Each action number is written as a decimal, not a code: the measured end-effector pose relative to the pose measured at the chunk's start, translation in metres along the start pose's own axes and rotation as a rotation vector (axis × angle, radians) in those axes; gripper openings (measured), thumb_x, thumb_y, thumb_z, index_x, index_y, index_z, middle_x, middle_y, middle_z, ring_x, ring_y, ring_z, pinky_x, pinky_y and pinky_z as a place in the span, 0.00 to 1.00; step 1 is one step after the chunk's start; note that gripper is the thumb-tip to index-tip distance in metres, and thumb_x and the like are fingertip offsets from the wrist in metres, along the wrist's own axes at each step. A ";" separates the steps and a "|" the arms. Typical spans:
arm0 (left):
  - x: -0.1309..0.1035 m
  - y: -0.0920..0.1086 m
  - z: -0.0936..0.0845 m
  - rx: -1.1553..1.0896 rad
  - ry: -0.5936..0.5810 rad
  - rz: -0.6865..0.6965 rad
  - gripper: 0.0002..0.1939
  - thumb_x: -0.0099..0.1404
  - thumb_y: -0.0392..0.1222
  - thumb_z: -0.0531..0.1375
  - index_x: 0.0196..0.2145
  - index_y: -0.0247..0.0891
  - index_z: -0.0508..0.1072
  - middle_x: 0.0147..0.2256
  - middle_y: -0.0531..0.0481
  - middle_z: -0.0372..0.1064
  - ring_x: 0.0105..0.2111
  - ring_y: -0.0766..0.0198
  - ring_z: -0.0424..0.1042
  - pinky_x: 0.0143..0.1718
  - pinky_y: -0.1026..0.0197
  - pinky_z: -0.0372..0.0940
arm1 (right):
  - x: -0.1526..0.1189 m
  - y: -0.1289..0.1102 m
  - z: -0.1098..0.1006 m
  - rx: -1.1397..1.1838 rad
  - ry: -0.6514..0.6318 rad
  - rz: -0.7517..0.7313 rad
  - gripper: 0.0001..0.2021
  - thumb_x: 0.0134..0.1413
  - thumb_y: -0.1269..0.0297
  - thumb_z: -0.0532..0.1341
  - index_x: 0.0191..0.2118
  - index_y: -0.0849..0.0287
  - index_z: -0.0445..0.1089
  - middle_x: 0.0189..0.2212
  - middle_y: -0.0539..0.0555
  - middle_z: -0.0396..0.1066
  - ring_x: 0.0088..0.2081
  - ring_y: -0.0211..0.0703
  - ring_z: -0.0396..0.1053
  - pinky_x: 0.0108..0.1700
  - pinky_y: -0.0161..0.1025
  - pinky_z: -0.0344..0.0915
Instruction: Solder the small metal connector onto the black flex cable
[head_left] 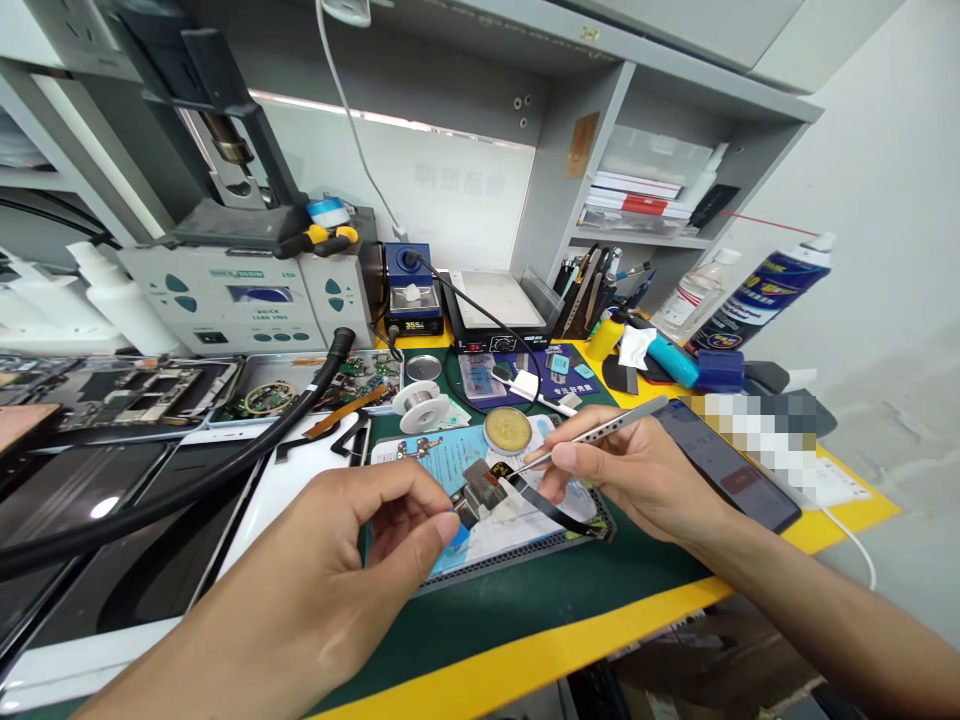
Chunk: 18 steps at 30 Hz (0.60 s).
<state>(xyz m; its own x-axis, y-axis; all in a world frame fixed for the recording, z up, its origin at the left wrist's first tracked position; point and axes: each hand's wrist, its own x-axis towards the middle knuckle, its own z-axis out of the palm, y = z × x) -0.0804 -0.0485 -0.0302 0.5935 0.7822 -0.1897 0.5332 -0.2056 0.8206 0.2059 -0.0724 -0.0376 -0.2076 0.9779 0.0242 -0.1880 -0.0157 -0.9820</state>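
Pinched between the thumb and fingers of my left hand (397,540) is a small metallic phone part (484,492), its exact kind unclear. A dark ribbon-like flex cable (559,512) trails from it to the right. My right hand (622,465) is closed on metal tweezers (619,420), held slanted with the tips pointing left. Those tips are at or very near the right edge of the part; contact is hard to tell. Both hands are above a white and blue work pad (435,445). Just behind the part stands a round tin of yellowish paste (508,430).
A thick black hose (247,450) crosses the left side over several phone screens. Solder wire on a spool (421,406) stands behind the pad. A phone (731,470) lies at right. Along the back are a grey rework station (247,300) and a small hot plate (495,305).
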 end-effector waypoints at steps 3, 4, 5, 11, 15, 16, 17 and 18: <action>0.001 0.001 0.000 0.013 0.002 0.010 0.26 0.74 0.65 0.52 0.32 0.43 0.76 0.28 0.52 0.65 0.27 0.64 0.61 0.26 0.66 0.58 | 0.000 0.000 0.000 0.015 0.017 0.017 0.07 0.59 0.62 0.76 0.38 0.59 0.82 0.30 0.55 0.85 0.31 0.40 0.84 0.36 0.31 0.80; 0.001 0.001 -0.001 0.017 0.001 0.011 0.26 0.74 0.65 0.52 0.32 0.43 0.76 0.28 0.52 0.66 0.27 0.64 0.61 0.26 0.66 0.58 | -0.001 0.001 0.000 0.019 0.018 0.023 0.08 0.59 0.62 0.77 0.38 0.59 0.82 0.30 0.55 0.85 0.31 0.40 0.84 0.35 0.31 0.80; 0.002 0.002 -0.001 0.019 0.003 0.010 0.26 0.74 0.65 0.53 0.32 0.43 0.76 0.28 0.52 0.66 0.27 0.64 0.61 0.26 0.66 0.58 | -0.001 0.001 0.000 0.020 0.015 0.024 0.08 0.59 0.62 0.76 0.38 0.59 0.82 0.29 0.55 0.85 0.31 0.40 0.84 0.35 0.31 0.80; 0.004 0.008 0.001 0.029 0.064 0.017 0.24 0.72 0.63 0.55 0.30 0.43 0.77 0.27 0.52 0.68 0.26 0.65 0.61 0.25 0.66 0.58 | 0.000 0.000 0.000 0.013 -0.029 0.007 0.06 0.62 0.63 0.74 0.40 0.60 0.81 0.29 0.56 0.85 0.31 0.40 0.84 0.36 0.30 0.79; 0.003 0.008 0.000 0.044 0.041 0.027 0.25 0.73 0.63 0.54 0.31 0.43 0.78 0.28 0.51 0.69 0.27 0.64 0.62 0.26 0.66 0.59 | 0.001 0.000 0.000 0.015 -0.024 0.018 0.07 0.62 0.63 0.74 0.40 0.60 0.80 0.29 0.56 0.85 0.31 0.41 0.84 0.36 0.31 0.79; 0.003 0.008 -0.001 0.046 0.042 0.030 0.25 0.74 0.63 0.54 0.31 0.42 0.78 0.28 0.51 0.69 0.27 0.64 0.63 0.26 0.66 0.59 | 0.001 0.000 0.000 0.018 -0.020 0.028 0.07 0.62 0.63 0.75 0.40 0.60 0.80 0.29 0.56 0.85 0.31 0.41 0.84 0.36 0.32 0.80; 0.003 0.008 -0.002 0.047 0.042 0.031 0.25 0.74 0.62 0.54 0.31 0.42 0.78 0.27 0.51 0.69 0.27 0.64 0.63 0.26 0.66 0.59 | 0.001 0.000 0.001 0.019 -0.015 0.038 0.08 0.61 0.63 0.75 0.40 0.60 0.81 0.28 0.56 0.85 0.30 0.42 0.84 0.36 0.32 0.80; 0.003 0.007 -0.002 0.047 0.043 0.036 0.25 0.74 0.62 0.54 0.31 0.42 0.78 0.27 0.51 0.68 0.26 0.64 0.63 0.26 0.65 0.60 | 0.001 0.000 0.001 0.019 -0.010 0.046 0.08 0.60 0.62 0.75 0.39 0.60 0.81 0.28 0.56 0.85 0.30 0.42 0.84 0.35 0.33 0.80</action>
<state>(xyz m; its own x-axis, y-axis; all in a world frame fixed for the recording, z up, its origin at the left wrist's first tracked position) -0.0758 -0.0462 -0.0235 0.5866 0.7984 -0.1363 0.5407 -0.2607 0.7998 0.2051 -0.0720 -0.0371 -0.2264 0.9739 -0.0187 -0.1961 -0.0644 -0.9785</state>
